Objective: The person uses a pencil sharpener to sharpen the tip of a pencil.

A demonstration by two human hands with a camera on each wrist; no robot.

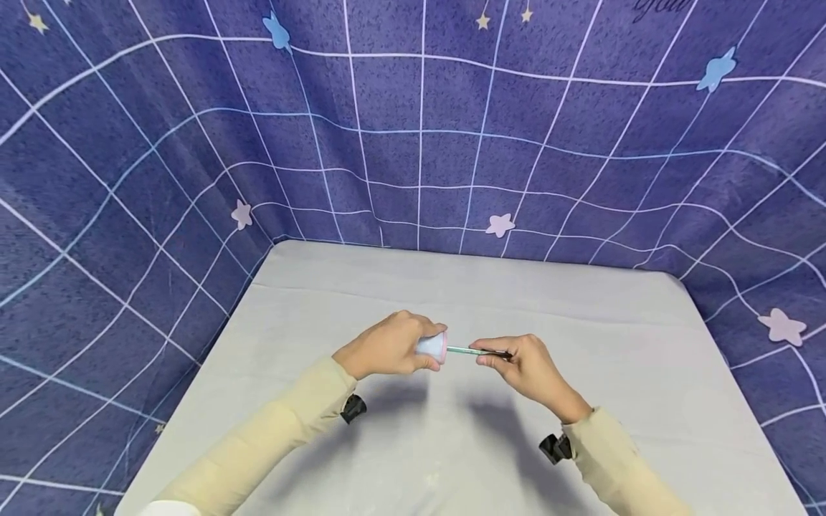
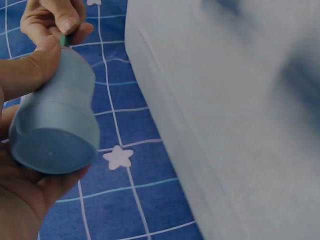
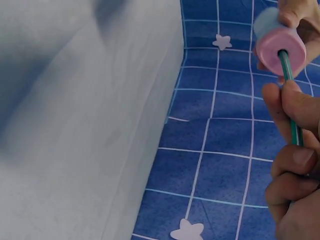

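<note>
My left hand (image 1: 390,345) grips a light blue pencil sharpener (image 1: 429,347) with a pink end, held sideways above the table. The left wrist view shows the sharpener's rounded blue body (image 2: 60,112) and flat base, with the thumb along its side. A green striped pencil (image 1: 462,350) sits with one end in the hole of the pink face (image 3: 271,50). My right hand (image 1: 530,367) pinches the pencil between thumb and fingers, a short way from the sharpener. Its other fingers curl round the shaft in the right wrist view. The pencil's tip is hidden inside the sharpener.
Under both hands lies a white-covered table (image 1: 439,444). A dark blue curtain (image 1: 387,158) with grid lines and stars hangs behind it and along its sides. Small black devices (image 1: 353,408) are worn at both wrists.
</note>
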